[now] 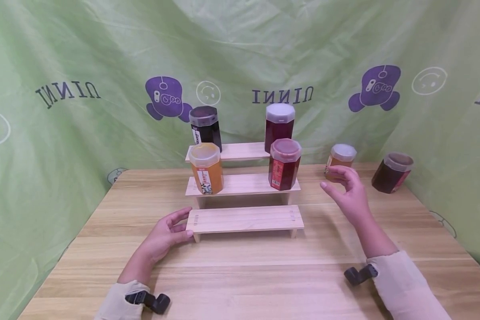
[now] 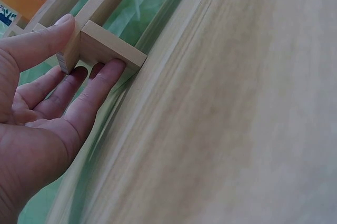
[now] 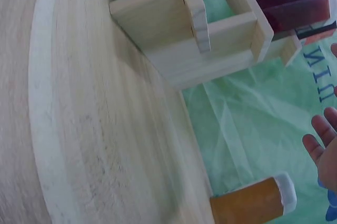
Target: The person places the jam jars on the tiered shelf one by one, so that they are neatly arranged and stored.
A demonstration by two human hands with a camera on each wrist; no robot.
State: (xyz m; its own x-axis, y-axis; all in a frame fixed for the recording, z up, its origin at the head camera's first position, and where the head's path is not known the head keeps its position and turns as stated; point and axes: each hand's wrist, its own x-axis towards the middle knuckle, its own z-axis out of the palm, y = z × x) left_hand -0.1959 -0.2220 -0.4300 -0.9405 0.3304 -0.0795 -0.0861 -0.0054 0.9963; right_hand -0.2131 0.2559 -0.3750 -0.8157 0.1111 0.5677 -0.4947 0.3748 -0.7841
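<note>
The wooden rack (image 1: 246, 184) stands at the middle of the table (image 1: 248, 275), its three steps rising toward the far side. The left hand (image 1: 166, 235) grips the left end of the bottom step (image 1: 244, 219), thumb at the near corner and the other fingers reaching round to the far side and the leg. The right hand (image 1: 352, 198) is in the air to the right of the rack, its fingers slightly bent, thumb and fingertips apart with a fairly wide gap, holding nothing.

In the head view, its fingertips overlap the right orange jar (image 1: 344, 152); in the right wrist view, hand and jar are apart. That jar sits on the far right of the table, and a brown jar (image 1: 390, 174) is farther right.

On the middle step (image 1: 244, 181) stand the left orange jar (image 1: 210, 175) and, at the right end, a red jar (image 1: 282, 172). The top step (image 1: 244, 151) bears a black jar (image 1: 207, 131) on the left and a maroon jar (image 1: 279, 131) on the right. A green curtain (image 1: 232, 44) hangs behind.
</note>
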